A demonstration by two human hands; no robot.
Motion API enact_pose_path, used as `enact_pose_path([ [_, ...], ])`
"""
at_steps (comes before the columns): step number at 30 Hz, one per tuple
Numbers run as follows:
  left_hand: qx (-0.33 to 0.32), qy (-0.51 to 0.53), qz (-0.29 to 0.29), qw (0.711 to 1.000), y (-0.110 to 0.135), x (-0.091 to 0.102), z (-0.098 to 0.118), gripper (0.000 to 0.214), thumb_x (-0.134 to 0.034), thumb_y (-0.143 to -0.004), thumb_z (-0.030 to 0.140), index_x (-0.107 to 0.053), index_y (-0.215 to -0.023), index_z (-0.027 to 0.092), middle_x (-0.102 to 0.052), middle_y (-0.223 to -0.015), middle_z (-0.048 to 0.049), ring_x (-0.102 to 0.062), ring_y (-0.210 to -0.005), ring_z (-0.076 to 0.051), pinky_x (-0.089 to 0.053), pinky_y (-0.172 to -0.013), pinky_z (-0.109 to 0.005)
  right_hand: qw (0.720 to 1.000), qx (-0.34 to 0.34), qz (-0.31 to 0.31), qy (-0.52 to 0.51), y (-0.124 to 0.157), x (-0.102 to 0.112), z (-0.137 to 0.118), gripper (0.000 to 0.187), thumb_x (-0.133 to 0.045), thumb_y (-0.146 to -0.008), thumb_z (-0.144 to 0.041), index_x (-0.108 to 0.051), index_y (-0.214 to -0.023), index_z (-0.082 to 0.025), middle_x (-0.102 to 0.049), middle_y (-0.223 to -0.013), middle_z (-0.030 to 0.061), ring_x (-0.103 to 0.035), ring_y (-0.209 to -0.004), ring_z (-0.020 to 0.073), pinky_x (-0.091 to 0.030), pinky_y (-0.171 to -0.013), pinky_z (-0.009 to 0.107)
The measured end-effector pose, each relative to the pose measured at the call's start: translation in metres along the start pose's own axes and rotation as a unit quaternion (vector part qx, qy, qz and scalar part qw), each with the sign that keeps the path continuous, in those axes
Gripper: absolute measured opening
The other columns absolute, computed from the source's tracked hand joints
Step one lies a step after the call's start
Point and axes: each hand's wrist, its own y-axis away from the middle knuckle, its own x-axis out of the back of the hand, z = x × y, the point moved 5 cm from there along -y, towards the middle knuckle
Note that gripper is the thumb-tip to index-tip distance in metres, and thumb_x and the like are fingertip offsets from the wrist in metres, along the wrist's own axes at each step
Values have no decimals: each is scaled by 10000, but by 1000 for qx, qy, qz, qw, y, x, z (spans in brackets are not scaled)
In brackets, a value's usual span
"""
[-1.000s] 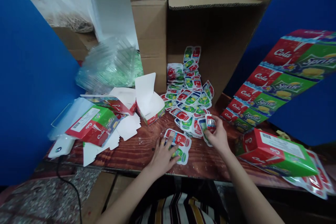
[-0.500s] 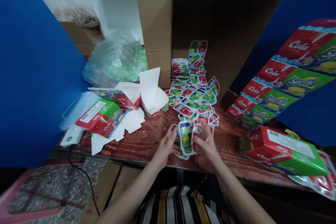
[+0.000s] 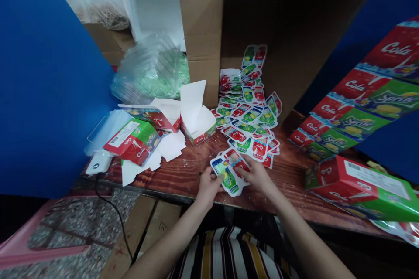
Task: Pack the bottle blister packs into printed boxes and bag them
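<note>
Near the table's front edge, my left hand [image 3: 209,187] pinches the left side of a flat printed packet [image 3: 230,173] showing a green Sprite can and a red Cola can. My right hand [image 3: 258,175] grips the same packet at its right side. Whether it is one packet or a thin stack I cannot tell. Just beyond my hands lies a loose pile of like packets [image 3: 252,115], reaching back into a large cardboard carton [image 3: 201,30]. To the left of the pile stands an open small Cola box [image 3: 204,133] with its white flap up.
On the left are a closed Cola-Sprite box [image 3: 132,141], a small white device [image 3: 98,163] with a cable, and clear plastic trays [image 3: 147,69]. At right, stacked Cola-Sprite boxes [image 3: 347,109] rise behind another box [image 3: 363,189] lying near the edge.
Both hands have closed on the packet, which has turned from a folded, upright look to lying opened out, tilted with both cans showing. The whole view has shifted slightly.
</note>
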Motion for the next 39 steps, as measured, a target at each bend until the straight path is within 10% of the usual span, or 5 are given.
enact_pose_path([
  [9,4,-298,87,951,2,13,-4,398,-657,-772,382,-406,-1010,186,-603,-542,19,-615,-461,-213,-496,-466,-316,891,107,129,422,-18,22,-36,324,-466,-937,-347,-641,-1145,-171,-664,-1049,113,-572,-997,268,-464,-838,352],
  [18,-407,-674,1,616,30,-21,32,282,-579,-859,300,-580,-1123,199,-488,-1356,-149,-327,-1331,-395,-312,-1025,-617,860,142,83,483,-75,32,-15,395,-453,-930,-309,-567,-1272,-148,-598,-1250,142,-495,-1119,314,-430,-891,423],
  [23,-371,-593,-135,702,21,-19,11,333,-485,-923,326,-530,-1246,258,-532,-1344,-84,-346,-1349,-306,-268,-1098,-562,864,188,137,447,-58,39,-24,363,-347,-976,-222,-593,-1221,-119,-684,-1043,127,-592,-961,239,-464,-889,362],
  [29,-255,-287,59,921,7,11,31,353,-330,-973,395,-385,-1257,194,-598,-1100,-97,-605,-1004,-184,-484,-887,-358,821,352,69,444,34,-5,-29,393,-401,-912,-92,-540,-1280,-97,-633,-1221,138,-561,-1115,263,-495,-901,373],
  [39,-316,-625,121,703,9,-1,33,215,-574,-839,341,-656,-960,183,-447,-1028,-111,-470,-1040,-323,-450,-873,-516,930,244,85,261,18,29,-44,276,-439,-965,-309,-664,-1071,-190,-716,-979,77,-661,-885,177,-515,-821,291],
])
